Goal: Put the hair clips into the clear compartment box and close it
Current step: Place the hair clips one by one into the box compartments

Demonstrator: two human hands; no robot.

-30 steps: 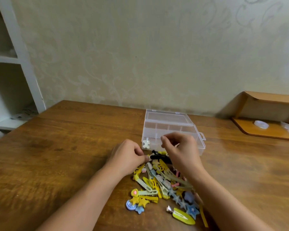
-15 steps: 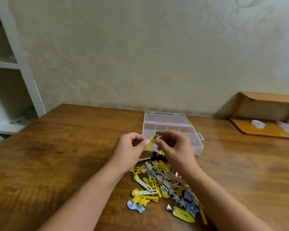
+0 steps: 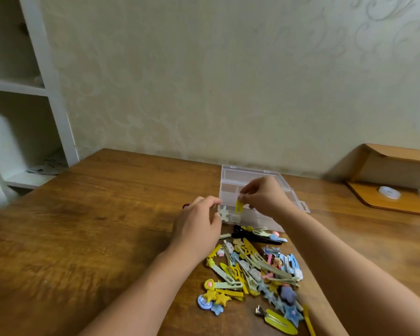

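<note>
A clear compartment box [image 3: 233,177] lies open on the wooden table, with a white clip [image 3: 224,214] in its near-left compartment. My right hand [image 3: 264,197] hovers over the box front and pinches a yellow hair clip [image 3: 239,206] that hangs down from the fingertips. My left hand [image 3: 199,221] rests just left of the box, fingers loosely curled with nothing in them. A heap of hair clips [image 3: 255,270], yellow, blue, green and black, lies on the table between my forearms.
A wooden table [image 3: 95,226] carries everything. A low wooden shelf [image 3: 398,190] with a roll of clear tape [image 3: 389,191] sits at the right. White shelving [image 3: 22,93] stands at the left, and a patterned wall is behind.
Both hands held the yellow clip together half a second ago. Now my left hand has let go and dropped left, while my right hand carries the clip over the box front.
</note>
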